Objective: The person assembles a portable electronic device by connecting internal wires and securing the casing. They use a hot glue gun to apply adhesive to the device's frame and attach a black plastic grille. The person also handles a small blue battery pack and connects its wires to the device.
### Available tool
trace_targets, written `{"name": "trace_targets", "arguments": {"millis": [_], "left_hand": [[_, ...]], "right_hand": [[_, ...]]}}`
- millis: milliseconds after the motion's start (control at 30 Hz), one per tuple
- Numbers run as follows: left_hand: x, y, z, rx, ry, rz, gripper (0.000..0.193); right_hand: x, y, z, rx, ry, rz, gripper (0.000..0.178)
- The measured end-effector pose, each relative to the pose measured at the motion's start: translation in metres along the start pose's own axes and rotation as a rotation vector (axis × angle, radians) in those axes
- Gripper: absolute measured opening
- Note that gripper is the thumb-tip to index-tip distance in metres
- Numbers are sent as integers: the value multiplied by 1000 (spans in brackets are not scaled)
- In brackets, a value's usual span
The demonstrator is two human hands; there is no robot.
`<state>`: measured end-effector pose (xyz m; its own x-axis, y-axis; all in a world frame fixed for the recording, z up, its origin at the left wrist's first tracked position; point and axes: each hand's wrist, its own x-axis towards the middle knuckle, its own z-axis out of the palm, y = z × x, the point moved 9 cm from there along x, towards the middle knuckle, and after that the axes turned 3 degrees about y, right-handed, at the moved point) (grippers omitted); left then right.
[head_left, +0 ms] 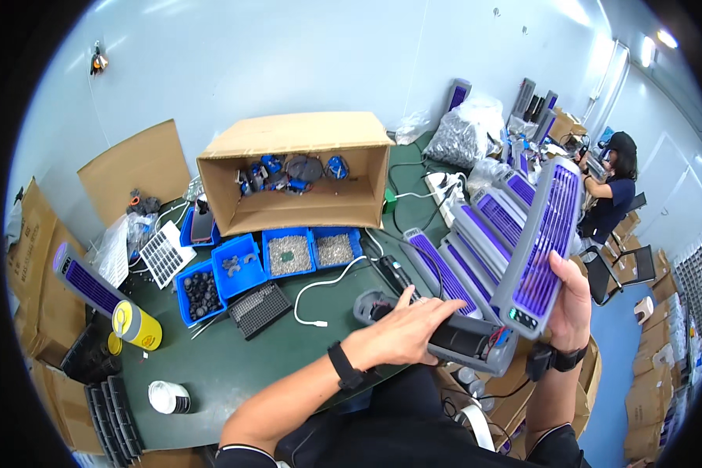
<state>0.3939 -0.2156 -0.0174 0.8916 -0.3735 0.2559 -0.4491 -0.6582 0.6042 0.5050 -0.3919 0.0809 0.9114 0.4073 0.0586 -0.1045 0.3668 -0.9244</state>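
In the head view, the right hand (571, 304) was grasping a purple-grilled cover (542, 242) by its right edge, near the lower end. The cover stood steeply raised, its long axis running upward and slightly right. Below and left of that hand lay the open grey housing (501, 355), its long axis slanting from upper left to lower right, so the two pieces stood at a marked angle. The cover's lower end was just over the housing's right end, where red wires (494, 337) showed; whether they joined the two could not be told.

The left hand (405, 329) was the nearer to the housing, lying across its middle with fingers spread beside a black part (456, 339); whether it gripped anything could not be told.

Behind the cover, a row of purple-grilled units (498, 220) crowded the far side. The worktop (226, 366) offered more room leftward, toward a white tub (168, 396), with its near edge passing beneath the left forearm.
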Motion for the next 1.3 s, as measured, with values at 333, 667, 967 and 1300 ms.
{"name": "trace_targets", "arguments": {"millis": [333,667,967,1300], "left_hand": [[-97,-43,-95,-287,719,-599,119],[-241,-68,-107,-420,1035,-694,48],[-209,-38,-127,-379,1057,-596,39],[-187,80,-203,250,1006,-263,95]], "right_hand": [[55,-6,154,21,-252,-87,28],[33,22,223,112,-556,218,28],[34,16,189,77,-458,192,26],[10,51,274,82,-599,192,31]]}}
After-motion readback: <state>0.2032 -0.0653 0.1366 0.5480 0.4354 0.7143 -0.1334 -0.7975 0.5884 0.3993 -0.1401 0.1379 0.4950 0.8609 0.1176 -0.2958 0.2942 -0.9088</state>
